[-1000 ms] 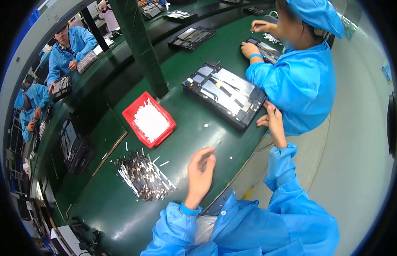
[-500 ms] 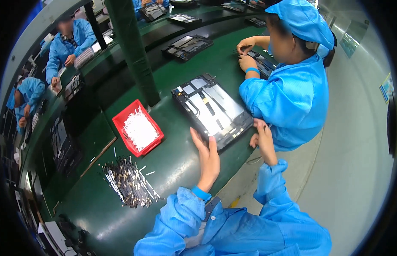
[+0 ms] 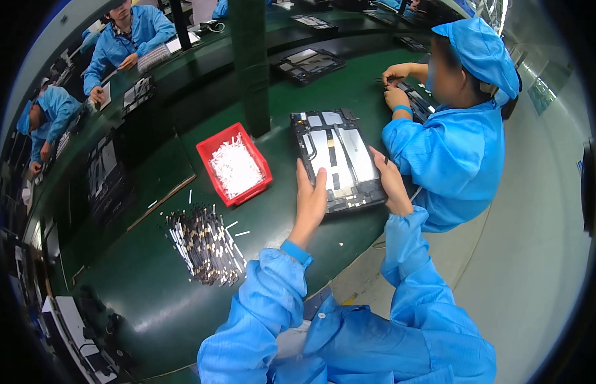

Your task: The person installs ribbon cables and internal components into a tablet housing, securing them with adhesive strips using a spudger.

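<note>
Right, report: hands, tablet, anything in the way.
Left hand, right hand on tablet, opposite sides. Silver insides facing up. Red bin to its left, not in the way.

Ceiling lights [image 3: 503,14] shine brightly, leaving soft glare on the green surface [image 3: 158,308]; fisheye distortion curves edges toward black corners.

I have the device panel [image 3: 341,163] over the bench [image 3: 176,313], between the left hand [image 3: 312,200] at its left edge and the right hand [image 3: 394,184] at its right. Left of it stands the bin [image 3: 250,194], small pieces [image 3: 236,165] inside; nearer lies the strip pile [image 3: 208,246] (I see two loose bits [image 3: 242,233] just to its right). Behind the bin stands a post [image 3: 250,70]; farther back lies a second panel [image 3: 309,64]. A co-worker [image 3: 451,157] is at right.
</note>
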A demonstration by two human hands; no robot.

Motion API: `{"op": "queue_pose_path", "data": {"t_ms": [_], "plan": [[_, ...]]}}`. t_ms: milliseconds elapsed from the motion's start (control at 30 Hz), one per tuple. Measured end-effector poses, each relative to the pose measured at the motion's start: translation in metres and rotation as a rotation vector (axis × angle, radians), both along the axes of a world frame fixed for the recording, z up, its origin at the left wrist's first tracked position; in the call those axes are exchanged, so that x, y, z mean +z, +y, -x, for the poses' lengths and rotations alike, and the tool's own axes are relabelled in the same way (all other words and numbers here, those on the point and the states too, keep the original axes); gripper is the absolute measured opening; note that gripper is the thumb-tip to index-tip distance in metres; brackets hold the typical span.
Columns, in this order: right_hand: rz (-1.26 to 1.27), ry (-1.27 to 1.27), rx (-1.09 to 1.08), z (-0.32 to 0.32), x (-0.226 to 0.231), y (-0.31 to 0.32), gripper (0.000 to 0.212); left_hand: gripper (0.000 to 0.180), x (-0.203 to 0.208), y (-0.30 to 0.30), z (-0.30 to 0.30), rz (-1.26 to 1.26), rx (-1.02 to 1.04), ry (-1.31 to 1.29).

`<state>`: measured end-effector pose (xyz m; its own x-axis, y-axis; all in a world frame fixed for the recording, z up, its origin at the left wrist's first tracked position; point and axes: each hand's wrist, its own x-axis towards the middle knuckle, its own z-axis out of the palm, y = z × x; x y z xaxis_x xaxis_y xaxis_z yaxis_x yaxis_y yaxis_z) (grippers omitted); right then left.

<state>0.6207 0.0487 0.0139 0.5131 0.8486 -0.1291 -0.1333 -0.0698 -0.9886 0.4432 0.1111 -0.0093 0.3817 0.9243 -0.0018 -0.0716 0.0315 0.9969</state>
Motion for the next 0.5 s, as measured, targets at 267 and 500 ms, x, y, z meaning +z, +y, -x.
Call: {"op": "queue_pose_path", "data": {"t_ms": [267,500], "plan": [[-0.043,0.050,-0.218,0.078,0.031,-0.087,0.043,0.075,0.026,-0.062,0.051,-0.084,-0.124,-0.065],[-0.291,-0.071,-0.269,0.169,0.093,-0.118,0.048,0.083,0.125,-0.111,0.154,-0.154,-0.144,-0.146]]}}
